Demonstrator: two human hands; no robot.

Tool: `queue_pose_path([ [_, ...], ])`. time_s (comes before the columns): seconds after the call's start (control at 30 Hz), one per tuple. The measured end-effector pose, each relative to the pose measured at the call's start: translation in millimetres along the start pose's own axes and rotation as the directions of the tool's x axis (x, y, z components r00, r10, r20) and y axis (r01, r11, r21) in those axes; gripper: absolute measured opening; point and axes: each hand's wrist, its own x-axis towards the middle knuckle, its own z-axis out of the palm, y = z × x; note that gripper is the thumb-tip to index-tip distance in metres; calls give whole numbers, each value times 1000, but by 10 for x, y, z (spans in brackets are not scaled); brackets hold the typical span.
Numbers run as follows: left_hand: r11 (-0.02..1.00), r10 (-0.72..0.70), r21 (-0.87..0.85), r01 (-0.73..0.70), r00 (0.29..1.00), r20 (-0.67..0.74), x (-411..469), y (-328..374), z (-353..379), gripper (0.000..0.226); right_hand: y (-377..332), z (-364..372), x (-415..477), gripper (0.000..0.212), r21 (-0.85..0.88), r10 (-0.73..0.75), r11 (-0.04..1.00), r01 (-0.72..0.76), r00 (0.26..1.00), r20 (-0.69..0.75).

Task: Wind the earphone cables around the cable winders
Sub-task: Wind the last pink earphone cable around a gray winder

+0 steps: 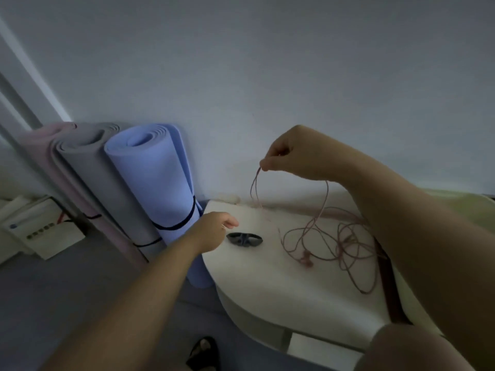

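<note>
On the white rounded tabletop (267,290), toward its far side: one thin pink earphone cable (345,236), unwound. Most of it lies in a loose heap of overlapping loops, with a pink earbud (305,257) showing at the heap's near-left edge. Upper portion: a doubled strand rises off the table to the right hand (294,156), which is raised well above the surface. That hand pinches the strand between thumb and fingertips, the other fingers curled in. Companion item: one dark grey plastic cable winder (244,239), flat, oval with a narrow waist. It lies to the left of the heap and apart from it, with no cable on it. Left hand (214,231): low, just beside the winder's left end and not visibly touching it, fingers loosely bent. A pale sliver shows at the fingertips; whether the hand holds anything cannot be told. Step, as judged: cable held up clear of the heap for sorting, winding not yet begun. Next move, as judged: take up the winder, seat one cable end at its waist and lay even turns. The loops look apt to snag and want freeing first. Handling note: cable limp, light, prone to knotting. Adjacent, off the table at left: a lavender rolled foam mat (155,183) and a grey rolled foam mat (85,167), upright against the wall.
</note>
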Motion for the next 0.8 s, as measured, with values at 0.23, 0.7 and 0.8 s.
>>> queue_pose_path([
  [0.23, 928, 37, 366, -72, 994, 103, 356, -202, 480, 46, 235, 122, 180, 20, 18, 36, 999, -37, 995, 94],
  [0.7, 995, -97, 4, 101, 971, -220, 321, -11, 347, 16, 229, 46, 156, 21, -29, -3, 1000, 6, 993, 121],
  [0.8, 975, -90, -217, 46, 976, -200, 140, 288, -12, 9, 72, -90, 101, 20, -27, -11, 1000, 14, 995, 96],
])
